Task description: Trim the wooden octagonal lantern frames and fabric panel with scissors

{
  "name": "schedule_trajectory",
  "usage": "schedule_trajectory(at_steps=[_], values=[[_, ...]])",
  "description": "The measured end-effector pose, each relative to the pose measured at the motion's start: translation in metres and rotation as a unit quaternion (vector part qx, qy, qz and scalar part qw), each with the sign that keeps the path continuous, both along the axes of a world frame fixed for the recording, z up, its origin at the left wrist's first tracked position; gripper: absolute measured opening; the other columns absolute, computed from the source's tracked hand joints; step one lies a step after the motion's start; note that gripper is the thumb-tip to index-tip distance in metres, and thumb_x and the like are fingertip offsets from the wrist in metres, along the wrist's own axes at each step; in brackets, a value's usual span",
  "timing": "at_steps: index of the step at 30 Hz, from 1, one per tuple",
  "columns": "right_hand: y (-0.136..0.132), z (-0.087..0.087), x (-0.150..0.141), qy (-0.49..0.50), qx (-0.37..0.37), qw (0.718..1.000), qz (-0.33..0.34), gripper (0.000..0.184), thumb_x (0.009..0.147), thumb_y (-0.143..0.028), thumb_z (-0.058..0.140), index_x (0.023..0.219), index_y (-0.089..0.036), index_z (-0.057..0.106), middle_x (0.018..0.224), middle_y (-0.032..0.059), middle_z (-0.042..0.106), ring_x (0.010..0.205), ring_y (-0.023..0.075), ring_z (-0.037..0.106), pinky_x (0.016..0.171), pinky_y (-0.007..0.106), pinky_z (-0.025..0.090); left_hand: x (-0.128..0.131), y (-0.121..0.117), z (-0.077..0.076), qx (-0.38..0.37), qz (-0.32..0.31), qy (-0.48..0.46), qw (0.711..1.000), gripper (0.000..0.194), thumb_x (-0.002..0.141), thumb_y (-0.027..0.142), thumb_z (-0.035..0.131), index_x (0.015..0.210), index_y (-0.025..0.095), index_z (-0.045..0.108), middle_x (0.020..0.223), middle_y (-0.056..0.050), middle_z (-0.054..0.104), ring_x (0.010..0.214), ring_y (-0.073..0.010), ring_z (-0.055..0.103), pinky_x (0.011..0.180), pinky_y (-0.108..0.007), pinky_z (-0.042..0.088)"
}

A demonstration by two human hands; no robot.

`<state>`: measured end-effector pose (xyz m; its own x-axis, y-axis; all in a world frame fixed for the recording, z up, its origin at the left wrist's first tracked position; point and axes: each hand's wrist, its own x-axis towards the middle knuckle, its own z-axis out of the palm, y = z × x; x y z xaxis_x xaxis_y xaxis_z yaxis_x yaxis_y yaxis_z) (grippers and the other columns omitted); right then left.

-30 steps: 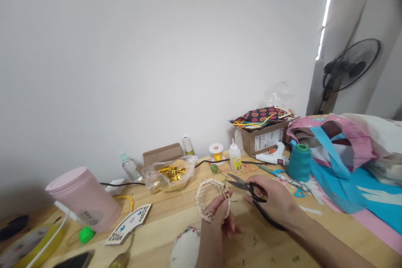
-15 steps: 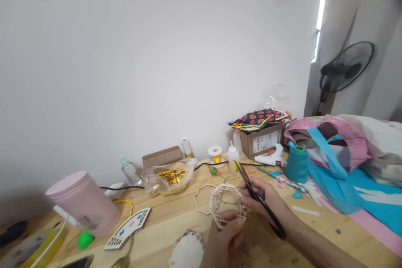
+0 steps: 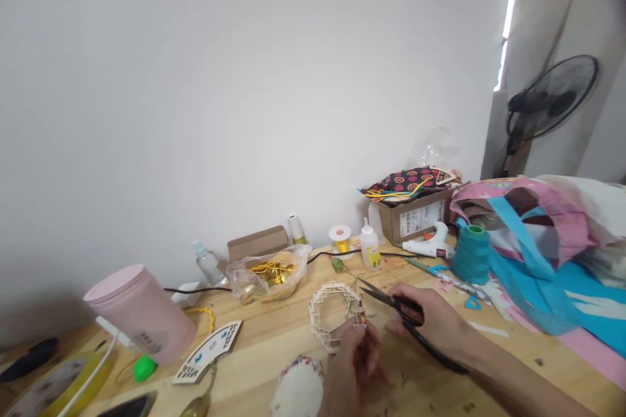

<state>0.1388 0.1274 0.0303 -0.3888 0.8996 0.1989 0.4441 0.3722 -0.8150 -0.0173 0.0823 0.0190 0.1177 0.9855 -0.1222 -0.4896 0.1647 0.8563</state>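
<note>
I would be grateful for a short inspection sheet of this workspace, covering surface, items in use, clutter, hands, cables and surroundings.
Surface: wooden table, dotted with small scraps.
Things in hand: pale lattice frame; black-handled scissors.
Clutter: pink canister, plastic bag with gold items, glue bottle, glue gun, teal thread cone.
Left hand: holds the frame at its lower right.
Right hand: holds the scissors, blades near the frame.
Cables: black cable behind the canister; white cable at lower left.
Surroundings: pale wall behind; fan at right.
</note>
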Motion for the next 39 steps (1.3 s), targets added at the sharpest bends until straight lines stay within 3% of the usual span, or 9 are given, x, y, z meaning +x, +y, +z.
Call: schedule_trajectory(at_steps=[3,6,8,19,26,31,35,39], values=[[-0.003,0.001,0.007,-0.106,0.081,0.991,-0.008,0.015,0.063,-0.026,0.059,0.074,-0.023,0.048,0.063,-0.0039,0.047,0.057,0.0137,0.042,0.052,0.024,0.032,-0.002,0.0,0.001,-0.003,0.029,-0.01,1.0,0.023,0.064,0.035,0.055,0.055,0.014,0.055,0.039,0.006,0.04,0.036,-0.0053,0.03,0.035,-0.019,0.039],[-0.006,-0.002,0.006,-0.141,0.119,0.983,0.006,0.005,0.073,-0.019,0.045,0.076,-0.022,0.048,0.07,-0.0002,0.05,0.064,0.0157,0.045,0.058,0.026,0.034,-0.002,0.0,0.0,-0.005,0.035,-0.012,0.999,0.023,0.067,0.035,0.052,0.055,0.016,0.052,0.038,0.007,0.038,0.036,-0.0061,0.03,0.036,-0.019,0.037],[-0.006,-0.005,0.004,-0.158,0.129,0.979,0.008,0.015,0.076,-0.014,0.037,0.077,-0.021,0.049,0.074,0.0018,0.051,0.069,0.0167,0.046,0.061,0.027,0.035,-0.001,0.0,-0.001,-0.009,0.037,-0.006,0.999,0.022,0.069,0.034,0.05,0.056,0.016,0.051,0.038,0.007,0.037,0.037,-0.006,0.028,0.036,-0.019,0.036],[-0.006,-0.004,0.001,-0.199,0.13,0.971,-0.004,0.018,0.07,-0.007,0.037,0.074,-0.021,0.048,0.072,0.0004,0.052,0.064,0.0148,0.047,0.056,0.024,0.033,-0.003,-0.001,0.001,-0.027,0.026,0.044,0.998,0.026,0.07,0.038,0.046,0.053,0.017,0.048,0.038,0.007,0.034,0.038,-0.0069,0.028,0.04,-0.021,0.039],[-0.005,-0.006,0.004,-0.177,0.124,0.976,0.008,0.019,0.07,-0.006,0.036,0.073,-0.022,0.047,0.071,-0.0006,0.051,0.064,0.0147,0.046,0.057,0.025,0.032,-0.002,-0.001,0.003,-0.036,0.037,0.021,0.998,0.03,0.067,0.042,0.051,0.052,0.016,0.051,0.037,0.007,0.036,0.035,-0.0057,0.027,0.037,-0.02,0.037],[-0.006,-0.002,0.001,-0.18,0.115,0.977,-0.014,0.017,0.069,-0.008,0.037,0.069,-0.021,0.048,0.069,-0.0003,0.051,0.064,0.0149,0.047,0.057,0.025,0.032,-0.001,0.001,-0.003,-0.037,0.079,0.029,0.996,0.038,0.065,0.05,0.055,0.052,0.014,0.053,0.033,0.007,0.036,0.032,-0.0052,0.028,0.035,-0.02,0.036],[-0.006,-0.001,-0.004,-0.191,0.096,0.976,-0.037,0.013,0.064,-0.012,0.044,0.07,-0.021,0.05,0.071,-0.0003,0.053,0.067,0.0157,0.048,0.058,0.025,0.032,0.0,0.0,-0.005,-0.032,0.067,0.001,0.997,0.038,0.065,0.051,0.054,0.054,0.015,0.053,0.03,0.009,0.033,0.031,-0.004,0.023,0.036,-0.019,0.036],[-0.007,-0.003,-0.005,-0.183,0.099,0.976,-0.06,0.008,0.063,-0.018,0.049,0.069,-0.022,0.05,0.071,-0.0004,0.054,0.067,0.0163,0.048,0.058,0.025,0.032,0.003,0.001,-0.001,-0.073,0.07,-0.029,0.994,0.038,0.054,0.051,0.064,0.05,0.016,0.051,0.028,0.009,0.035,0.03,-0.0035,0.024,0.037,-0.02,0.038]])
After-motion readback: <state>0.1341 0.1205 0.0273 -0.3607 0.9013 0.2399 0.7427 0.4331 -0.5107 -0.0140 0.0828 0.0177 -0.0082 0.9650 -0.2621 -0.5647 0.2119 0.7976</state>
